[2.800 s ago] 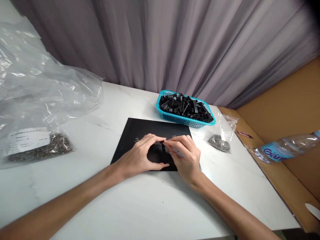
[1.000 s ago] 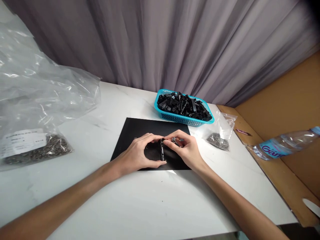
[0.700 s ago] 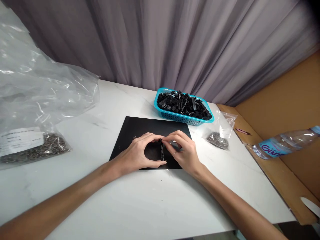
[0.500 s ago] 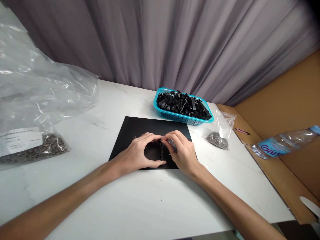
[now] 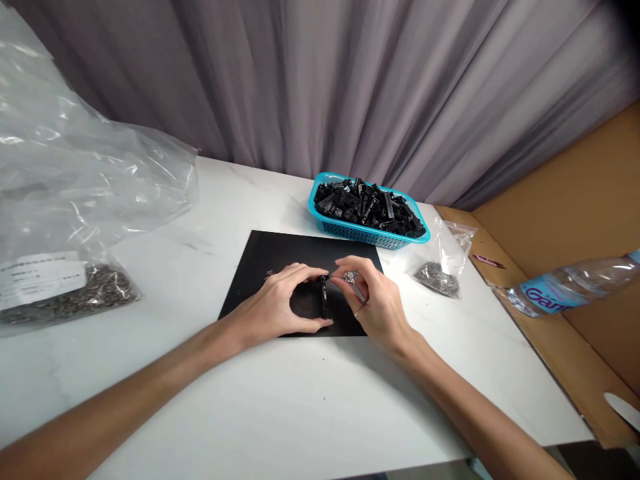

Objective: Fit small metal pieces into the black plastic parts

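Over the black mat (image 5: 295,248), a slim black part (image 5: 324,300) is held by its ends in the left hand (image 5: 273,301) and could be twisted loose by a sideways push. The right hand (image 5: 383,307) is narrowed near the part's far end; whether anything is pinched cannot be told. Beyond, a blue basket (image 5: 361,234) is heaped with black pieces (image 5: 369,207).

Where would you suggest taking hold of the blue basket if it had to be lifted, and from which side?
I would take the blue basket by both narrow ends, coming in from left and right, fingers under the rim. The rim overhangs the walls, and two opposite holds should keep the heaped black pieces level. The curtain close behind makes the far side less convenient.
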The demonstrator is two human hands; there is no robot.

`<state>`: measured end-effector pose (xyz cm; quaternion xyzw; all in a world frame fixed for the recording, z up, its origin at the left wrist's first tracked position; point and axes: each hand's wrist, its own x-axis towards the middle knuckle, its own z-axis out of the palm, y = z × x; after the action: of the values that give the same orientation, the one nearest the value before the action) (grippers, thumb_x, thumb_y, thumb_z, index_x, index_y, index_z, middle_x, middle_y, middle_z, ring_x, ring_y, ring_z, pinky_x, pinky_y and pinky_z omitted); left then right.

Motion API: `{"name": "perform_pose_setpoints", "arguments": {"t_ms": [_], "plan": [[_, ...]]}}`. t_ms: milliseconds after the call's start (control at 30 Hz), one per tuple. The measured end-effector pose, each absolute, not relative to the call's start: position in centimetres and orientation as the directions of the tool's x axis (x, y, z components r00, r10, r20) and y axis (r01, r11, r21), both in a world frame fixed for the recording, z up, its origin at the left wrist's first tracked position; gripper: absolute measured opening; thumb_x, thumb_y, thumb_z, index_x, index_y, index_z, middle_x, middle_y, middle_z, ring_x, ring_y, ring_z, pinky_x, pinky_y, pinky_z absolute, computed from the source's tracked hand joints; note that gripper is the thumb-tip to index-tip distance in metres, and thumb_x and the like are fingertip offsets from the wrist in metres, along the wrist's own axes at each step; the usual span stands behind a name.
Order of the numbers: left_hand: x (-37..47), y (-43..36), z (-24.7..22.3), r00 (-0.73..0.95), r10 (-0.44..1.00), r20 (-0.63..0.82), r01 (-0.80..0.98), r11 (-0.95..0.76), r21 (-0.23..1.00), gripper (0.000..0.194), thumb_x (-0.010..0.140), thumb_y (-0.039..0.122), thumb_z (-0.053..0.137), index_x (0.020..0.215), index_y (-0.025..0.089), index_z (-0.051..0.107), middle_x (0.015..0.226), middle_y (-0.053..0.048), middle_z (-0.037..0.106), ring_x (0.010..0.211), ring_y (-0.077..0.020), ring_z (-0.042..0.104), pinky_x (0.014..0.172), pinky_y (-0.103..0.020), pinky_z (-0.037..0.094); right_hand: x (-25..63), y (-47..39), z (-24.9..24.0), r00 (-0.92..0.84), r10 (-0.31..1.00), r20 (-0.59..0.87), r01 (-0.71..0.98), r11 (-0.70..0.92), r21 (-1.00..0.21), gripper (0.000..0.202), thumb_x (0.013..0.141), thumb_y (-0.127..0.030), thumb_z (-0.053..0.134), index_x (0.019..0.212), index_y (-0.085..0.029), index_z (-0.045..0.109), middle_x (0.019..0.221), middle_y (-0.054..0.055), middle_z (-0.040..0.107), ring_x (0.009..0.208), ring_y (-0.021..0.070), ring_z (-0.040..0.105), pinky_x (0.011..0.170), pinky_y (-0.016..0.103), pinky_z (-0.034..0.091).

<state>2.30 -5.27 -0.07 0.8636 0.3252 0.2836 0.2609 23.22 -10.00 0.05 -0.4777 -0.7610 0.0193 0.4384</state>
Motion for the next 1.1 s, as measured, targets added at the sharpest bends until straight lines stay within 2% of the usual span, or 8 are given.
{"name": "perform_pose_setpoints", "arguments": {"t_ms": [100, 267, 400, 600, 733, 833, 1000, 1100], "plan": [[2.3, -5.3, -0.1, 0.63, 0.711, 0.313, 0.412, -0.647, 0.641, 0.062, 0.073, 0.042, 0.085, 0.127, 0.022, 0.061, 0.111, -0.006, 0.067, 0.108, -0.026, 0.066, 0.096, -0.043, 0.055, 23.1, -10.0, -0.5, -0.147, 0.735, 0.662, 0.686, 0.558, -0.467, 0.032, 0.1, -0.016, 0.059, 0.129, -0.026, 0.049, 0.096, -0.001, 0.077, 0.069, 0.0112, 0.067, 0.057, 0.023, 0.05], [2.2, -5.4, -0.3, 0.638, 0.706, 0.307, 0.414, -0.651, 0.636, 0.062, 0.075, 0.042, 0.084, 0.128, 0.022, 0.061, 0.114, -0.007, 0.066, 0.111, -0.0276, 0.065, 0.095, -0.044, 0.056, 22.8, -10.1, -0.7, -0.156, 0.705, 0.692, 0.716, 0.563, -0.413, 0.036, 0.101, -0.017, 0.059, 0.134, -0.026, 0.047, 0.096, -0.001, 0.079, 0.067, 0.0111, 0.069, 0.054, 0.023, 0.048], [2.1, -5.4, -0.6, 0.661, 0.681, 0.315, 0.413, -0.681, 0.605, 0.063, 0.078, 0.04, 0.083, 0.131, 0.021, 0.058, 0.116, -0.006, 0.065, 0.114, -0.0266, 0.063, 0.096, -0.043, 0.055, 22.4, -10.1, -0.6, -0.18, 0.666, 0.724, 0.781, 0.545, -0.307, 0.031, 0.103, -0.017, 0.055, 0.133, -0.024, 0.048, 0.095, -0.002, 0.079, 0.069, 0.0104, 0.071, 0.053, 0.022, 0.047], [2.5, -5.5, -0.8, 0.705, 0.6, 0.378, 0.374, -0.767, 0.521, 0.055, 0.081, 0.034, 0.081, 0.128, 0.02, 0.056, 0.117, -0.006, 0.066, 0.112, -0.0253, 0.059, 0.099, -0.043, 0.052, 22.1, -10.7, 0.1, -0.27, 0.666, 0.695, 0.879, 0.465, -0.104, 0.024, 0.107, -0.017, 0.046, 0.13, -0.018, 0.053, 0.091, 0.0, 0.078, 0.076, 0.0122, 0.073, 0.058, 0.023, 0.047], [2.6, -5.5, -0.9, 0.717, 0.552, 0.425, 0.33, -0.806, 0.491, 0.053, 0.082, 0.031, 0.08, 0.127, 0.02, 0.053, 0.117, -0.005, 0.067, 0.11, -0.0243, 0.059, 0.099, -0.043, 0.052, 22.2, -11.2, 0.5, -0.352, 0.648, 0.676, 0.896, 0.443, 0.042, 0.028, 0.105, -0.012, 0.045, 0.131, -0.017, 0.054, 0.091, 0.001, 0.076, 0.074, 0.0131, 0.067, 0.059, 0.026, 0.045], [2.5, -5.5, -0.8, 0.722, 0.542, 0.43, 0.327, -0.815, 0.479, 0.05, 0.085, 0.032, 0.078, 0.126, 0.02, 0.053, 0.116, -0.006, 0.067, 0.11, -0.0249, 0.06, 0.099, -0.043, 0.051, 22.2, -11.5, 0.6, -0.359, 0.637, 0.682, 0.912, 0.395, 0.111, 0.024, 0.104, -0.011, 0.05, 0.125, -0.018, 0.058, 0.09, 0.0, 0.075, 0.074, 0.014, 0.062, 0.058, 0.028, 0.041], [2.4, -5.5, -0.6, 0.705, 0.581, 0.408, 0.351, -0.785, 0.51, 0.056, 0.083, 0.035, 0.08, 0.131, 0.02, 0.054, 0.121, -0.007, 0.067, 0.115, -0.027, 0.06, 0.1, -0.044, 0.052, 22.0, -11.3, 0.7, -0.274, 0.627, 0.729, 0.939, 0.339, 0.061, 0.012, 0.102, -0.016, 0.058, 0.111, -0.02, 0.064, 0.097, 0.0, 0.075, 0.081, 0.0129, 0.063, 0.06, 0.027, 0.04], [2.3, -5.6, -0.5, 0.702, 0.598, 0.387, 0.373, -0.772, 0.515, 0.059, 0.083, 0.036, 0.08, 0.134, 0.02, 0.055, 0.123, -0.007, 0.067, 0.117, -0.0269, 0.06, 0.102, -0.044, 0.052, 22.0, -11.1, 0.5, -0.224, 0.616, 0.755, 0.954, 0.299, 0.039, 0.007, 0.101, -0.023, 0.062, 0.096, -0.021, 0.066, 0.092, 0.0, 0.074, 0.076, 0.0123, 0.062, 0.056, 0.028, 0.037]]}}
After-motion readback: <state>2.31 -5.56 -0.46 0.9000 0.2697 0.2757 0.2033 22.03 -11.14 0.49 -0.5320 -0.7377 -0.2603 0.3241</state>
